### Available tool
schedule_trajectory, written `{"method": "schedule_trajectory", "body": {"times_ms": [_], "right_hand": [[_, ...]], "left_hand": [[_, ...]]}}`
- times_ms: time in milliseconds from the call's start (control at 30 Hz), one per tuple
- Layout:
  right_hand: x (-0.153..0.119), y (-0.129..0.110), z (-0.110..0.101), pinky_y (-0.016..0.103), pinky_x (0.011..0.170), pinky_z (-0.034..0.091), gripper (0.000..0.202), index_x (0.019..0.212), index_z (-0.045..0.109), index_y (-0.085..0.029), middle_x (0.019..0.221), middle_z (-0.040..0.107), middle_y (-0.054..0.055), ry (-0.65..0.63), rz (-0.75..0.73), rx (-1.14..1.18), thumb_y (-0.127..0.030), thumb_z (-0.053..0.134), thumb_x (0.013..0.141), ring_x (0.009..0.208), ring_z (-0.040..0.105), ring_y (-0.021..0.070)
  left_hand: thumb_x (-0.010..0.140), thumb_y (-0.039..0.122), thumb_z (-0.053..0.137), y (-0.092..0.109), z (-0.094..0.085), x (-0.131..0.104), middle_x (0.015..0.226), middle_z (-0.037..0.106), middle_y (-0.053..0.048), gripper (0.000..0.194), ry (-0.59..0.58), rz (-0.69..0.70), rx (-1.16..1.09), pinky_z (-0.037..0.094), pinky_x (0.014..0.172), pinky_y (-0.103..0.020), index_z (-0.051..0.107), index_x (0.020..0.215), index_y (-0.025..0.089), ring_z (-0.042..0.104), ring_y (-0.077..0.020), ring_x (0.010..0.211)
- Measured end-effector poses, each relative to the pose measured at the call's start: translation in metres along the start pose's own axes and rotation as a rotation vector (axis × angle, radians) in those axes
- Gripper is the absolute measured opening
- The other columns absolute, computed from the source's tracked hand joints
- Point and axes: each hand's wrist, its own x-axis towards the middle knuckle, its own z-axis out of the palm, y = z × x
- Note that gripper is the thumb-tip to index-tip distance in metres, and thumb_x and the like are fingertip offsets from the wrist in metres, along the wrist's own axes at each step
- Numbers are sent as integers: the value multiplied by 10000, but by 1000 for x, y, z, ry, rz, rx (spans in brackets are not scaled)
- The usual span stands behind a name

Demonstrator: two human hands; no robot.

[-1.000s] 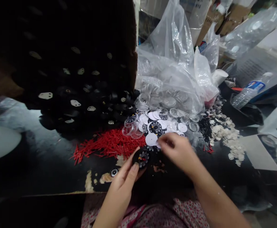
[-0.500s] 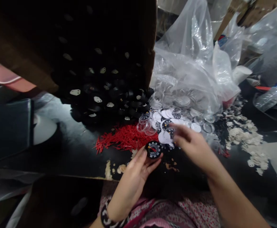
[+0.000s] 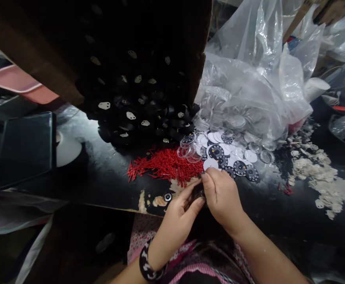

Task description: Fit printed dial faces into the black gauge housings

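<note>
In front of my body, my left hand [image 3: 179, 215] is closed round a small black dial gauge [image 3: 200, 192], mostly hidden by the fingers. My right hand [image 3: 223, 193] meets it from the other side, thumb and fingers pressed together over the gauge; whatever lies under them is out of sight. Just beyond the hands are white discs [image 3: 210, 164], black printed dial discs [image 3: 240, 168] and clear round covers [image 3: 193, 153]. A heap of thin red pointers [image 3: 169, 163] lies to their left. Near the table edge sits a small dark ring [image 3: 168, 197] with a pale centre.
A large cardboard box [image 3: 203, 75] at the back spills black round housings [image 3: 172, 130]. A clear plastic bag [image 3: 243, 86] holds more covers. Off-white flat pieces [image 3: 323, 173] are heaped at right. On the left are a dark tray [image 3: 26, 150] and a pink tray [image 3: 15, 79].
My right hand has moved from the discs and covers back to my left hand. The gauge, earlier showing its dial and red pointer, is now mostly covered. The view has shifted slightly left.
</note>
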Motion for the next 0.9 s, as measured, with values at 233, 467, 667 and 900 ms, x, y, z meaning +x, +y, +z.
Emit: {"method": "schedule_trajectory", "body": {"times_ms": [233,467,667,900], "right_hand": [[4,0,4,295,635,304,426,655,438,-211,614,541,15,12,-48,-17,-266,231,1023,580,465,152],[-7,8,-10,287,646,335,577,693,484,-203,658,604,12,-150,-19,3,-656,258,971,586,514,155],[-17,9,-11,287,641,341,564,665,488,-200,652,601,12,-128,9,70,-601,270,995,600,519,156],[-21,14,-24,282,662,413,324,853,628,-215,764,670,6,-247,54,348,-434,431,989,701,601,168]], "left_hand": [[857,385,631,-1,4,1,1284,655,-71,380,64,4,23,452,1046,-362,638,1195,211,582,-250,1220],[876,384,586,5,6,-4,1166,706,-78,339,-54,18,86,485,972,-369,657,1158,211,662,-247,1053],[888,321,562,16,5,-5,1083,729,-70,296,-122,122,379,492,944,-363,657,1153,230,666,-251,1031],[855,371,596,-29,-86,-82,1207,704,-32,376,198,-122,555,496,986,-391,633,1224,307,625,-280,1161]]}}
